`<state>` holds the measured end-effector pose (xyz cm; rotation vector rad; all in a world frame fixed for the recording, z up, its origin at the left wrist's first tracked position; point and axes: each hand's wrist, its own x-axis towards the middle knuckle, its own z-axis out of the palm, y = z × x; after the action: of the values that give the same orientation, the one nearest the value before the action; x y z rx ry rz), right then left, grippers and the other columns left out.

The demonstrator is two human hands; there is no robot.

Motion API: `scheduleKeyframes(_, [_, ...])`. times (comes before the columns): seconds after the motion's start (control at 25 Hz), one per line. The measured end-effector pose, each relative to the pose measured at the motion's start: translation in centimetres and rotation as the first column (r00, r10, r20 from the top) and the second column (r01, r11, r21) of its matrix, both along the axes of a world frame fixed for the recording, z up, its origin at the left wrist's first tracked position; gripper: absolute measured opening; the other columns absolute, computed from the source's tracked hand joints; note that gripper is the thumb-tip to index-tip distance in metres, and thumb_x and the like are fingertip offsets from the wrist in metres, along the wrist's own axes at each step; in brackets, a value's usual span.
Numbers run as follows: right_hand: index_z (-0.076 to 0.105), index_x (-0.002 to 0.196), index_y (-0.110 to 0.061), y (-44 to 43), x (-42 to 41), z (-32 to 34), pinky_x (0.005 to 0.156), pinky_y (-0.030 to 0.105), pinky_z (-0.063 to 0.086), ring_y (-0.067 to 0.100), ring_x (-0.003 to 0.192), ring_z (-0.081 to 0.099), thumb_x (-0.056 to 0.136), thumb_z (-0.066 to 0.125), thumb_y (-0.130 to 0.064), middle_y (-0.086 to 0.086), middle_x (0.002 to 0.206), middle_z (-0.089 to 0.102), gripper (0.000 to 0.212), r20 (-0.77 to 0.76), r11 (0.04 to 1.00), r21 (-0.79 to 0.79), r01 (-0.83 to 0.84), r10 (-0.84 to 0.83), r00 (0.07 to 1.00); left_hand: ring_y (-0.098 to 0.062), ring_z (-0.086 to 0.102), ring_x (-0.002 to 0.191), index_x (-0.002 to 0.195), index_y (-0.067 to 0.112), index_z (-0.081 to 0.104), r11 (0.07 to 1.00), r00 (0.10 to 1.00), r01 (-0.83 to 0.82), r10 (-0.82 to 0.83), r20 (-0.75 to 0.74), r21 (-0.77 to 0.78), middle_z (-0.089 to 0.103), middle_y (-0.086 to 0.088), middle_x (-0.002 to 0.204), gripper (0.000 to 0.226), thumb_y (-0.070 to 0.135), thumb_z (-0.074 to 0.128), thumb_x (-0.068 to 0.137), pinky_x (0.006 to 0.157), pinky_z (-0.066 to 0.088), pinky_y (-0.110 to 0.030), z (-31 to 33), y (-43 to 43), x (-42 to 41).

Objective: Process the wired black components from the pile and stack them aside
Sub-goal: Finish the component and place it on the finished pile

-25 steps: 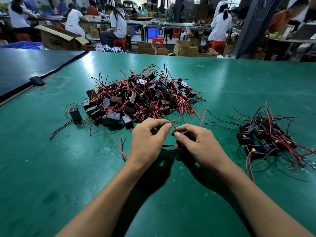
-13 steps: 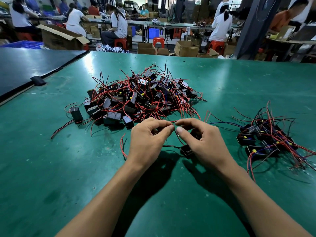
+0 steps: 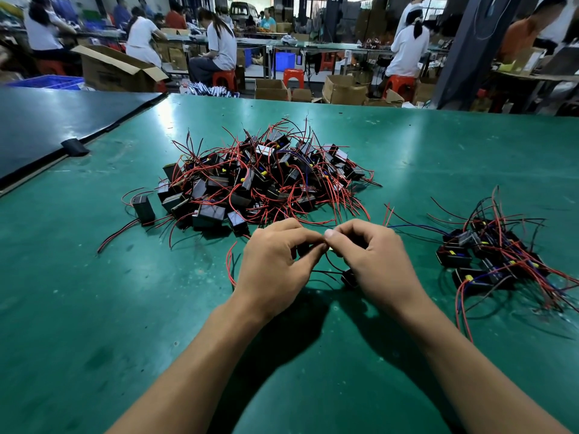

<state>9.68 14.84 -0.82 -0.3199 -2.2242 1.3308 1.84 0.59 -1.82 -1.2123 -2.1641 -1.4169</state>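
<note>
1. L hand [image 3: 275,261] and R hand [image 3: 376,261] meet fingertip to fingertip. Both thumb-and-forefinger pinches are clamped on the same black lead [image 3: 329,264]. What the tips do to it is too small to tell.
2. That lead drops to one wired black component [image 3: 349,278], low by the R palm and half hidden. Can't tell if it rests on the green mat [image 3: 94,308] or hangs just above it.
3. A red lead [image 3: 230,267] loops out on the mat beside the L hand. Prob. from the same unit, but the join is hidden.
4. The pile [image 3: 260,180] of tangled units lies just beyond the hands, mid-table, with one stray unit [image 3: 143,208] at its L edge.
5. The done stack [image 3: 488,258] sits to the R, apart from the hands. It's small vs the pile, so I judge the job is early on.
6. Step in hand, IMO: working the leads of a single unit, twisting or straightening them.
7. Next move calls for finishing the leads, then the R hand carrying the unit over to the stack w/o snagging loose wires there, while the L hand goes to the pile for another.
</note>
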Motion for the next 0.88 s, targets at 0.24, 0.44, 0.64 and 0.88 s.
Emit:
scheduleKeyframes(0.24, [0.071,0.089,-0.024,0.7,0.5,0.0,0.055,0.027,0.046,0.004,0.053,0.048,0.088,0.075,-0.022,-0.014,0.07,0.065,0.004,-0.051,0.992,0.072,-0.106,0.11,0.993,-0.007,0.053,0.06,0.088,0.014,0.079,1.0,0.992,0.013,-0.015,0.122,0.015,0.06,0.004,0.071,0.006,0.015,0.078,0.082,0.057,0.045,-0.025,0.1,0.1,0.0])
scheduleKeyframes(0.44, [0.079,0.094,-0.019,2.5,0.7,0.1,0.066,0.016,0.045,0.01,0.069,0.06,0.083,0.079,-0.021,-0.01,0.092,0.071,0.011,-0.09,0.942,0.278,-0.189,0.222,0.971,-0.004,0.052,0.062,0.087,0.013,0.078,0.998,0.976,0.059,-0.061,0.211,0.017,0.061,0.002,0.072,0.006,0.014,0.078,0.081,0.059,0.041,-0.017,0.4,0.0,0.1])
scheduleKeyframes(0.64, [0.077,0.087,-0.021,2.2,0.6,-0.2,0.062,0.011,0.039,0.003,0.064,0.057,0.085,0.077,-0.018,-0.011,0.082,0.069,0.004,-0.103,0.944,0.28,-0.176,0.211,0.972,-0.002,0.051,0.062,0.086,0.014,0.079,0.997,0.97,0.071,-0.074,0.234,0.019,0.061,0.003,0.071,0.005,0.013,0.078,0.081,0.059,0.04,-0.014,0.4,-0.1,0.0])
scheduleKeyframes(0.88, [0.066,0.079,-0.023,2.0,0.5,0.0,0.063,0.014,0.041,0.002,0.066,0.055,0.091,0.071,-0.024,-0.01,0.073,0.064,0.014,0.004,0.902,0.418,-0.109,0.118,0.993,-0.01,0.057,0.061,0.088,0.016,0.079,0.999,0.999,0.029,-0.028,0.026,-0.038,0.063,0.006,0.071,0.007,0.02,0.076,0.083,0.058,0.049,-0.036,-0.2,0.0,-0.1])
